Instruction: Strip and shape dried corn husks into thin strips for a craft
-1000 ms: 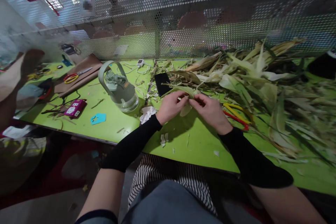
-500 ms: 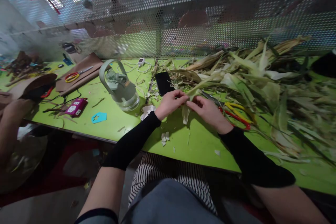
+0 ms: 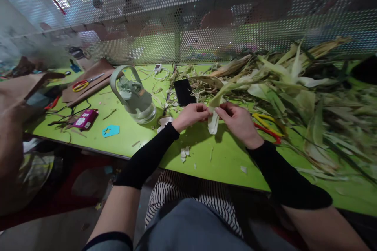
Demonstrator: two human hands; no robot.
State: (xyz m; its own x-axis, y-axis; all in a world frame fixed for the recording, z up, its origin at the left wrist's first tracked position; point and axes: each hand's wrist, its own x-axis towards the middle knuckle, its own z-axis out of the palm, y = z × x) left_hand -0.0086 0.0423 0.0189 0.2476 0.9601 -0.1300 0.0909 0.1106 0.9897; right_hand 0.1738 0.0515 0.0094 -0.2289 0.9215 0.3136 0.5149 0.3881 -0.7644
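Observation:
A pale corn husk (image 3: 213,122) hangs between my two hands above the green table, its white lower end pointing toward me. My left hand (image 3: 190,117) pinches the husk's left edge between thumb and fingertips. On the other edge, my right hand (image 3: 238,120) grips it with thumb and bent fingers. The husk's greener upper part stretches back toward the pile of corn husks (image 3: 273,82). Beside my right hand lie pliers with red and yellow handles (image 3: 269,125), partly hidden by that hand. Small white husk scraps (image 3: 185,153) lie in front of my hands.
A black phone (image 3: 184,92) lies behind my left hand. Left of it stand a green water bottle (image 3: 137,100), a purple box (image 3: 85,119), a blue tag (image 3: 111,130) and scissors (image 3: 85,83) on brown material. Another person's hand (image 3: 13,119) works at far left. A perforated screen (image 3: 188,27) backs the table.
The husk is spread wider and flatter between my hands, showing more of its white end. My right hand has shifted slightly right. The other person's brown sheet at far left has moved.

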